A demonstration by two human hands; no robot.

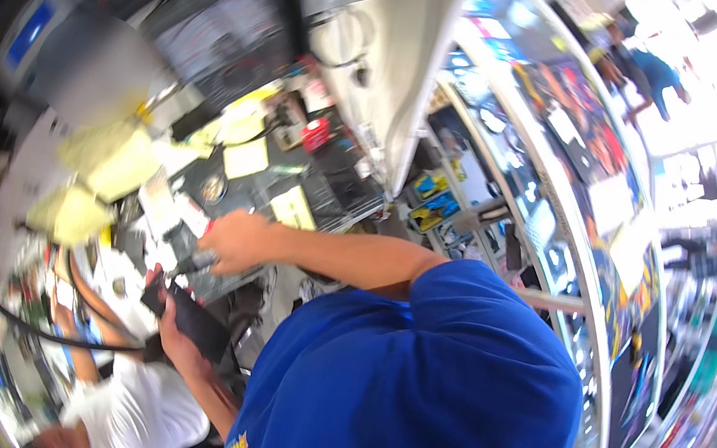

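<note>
My left hand (174,326) is closed round a dark, flat, phone-like object (199,326) in front of my body, at the lower left. A little above and to the right, my right hand (237,242) is closed, its fingers pointing toward the left hand. A dark grey piece (190,265) shows by its fingertips, too blurred to name. Beyond both hands lies a cluttered dark work surface (277,185) with yellow paper notes (246,158), a small round container (214,188) and a red object (315,134).
A co-worker in a white shirt (133,408) is close by at the lower left, arms at the same bench. A black cable (23,325) curves across the left. Glass display shelves (555,192) stand to the right, with people (658,78) beyond. A white panel (405,56) borders the bench.
</note>
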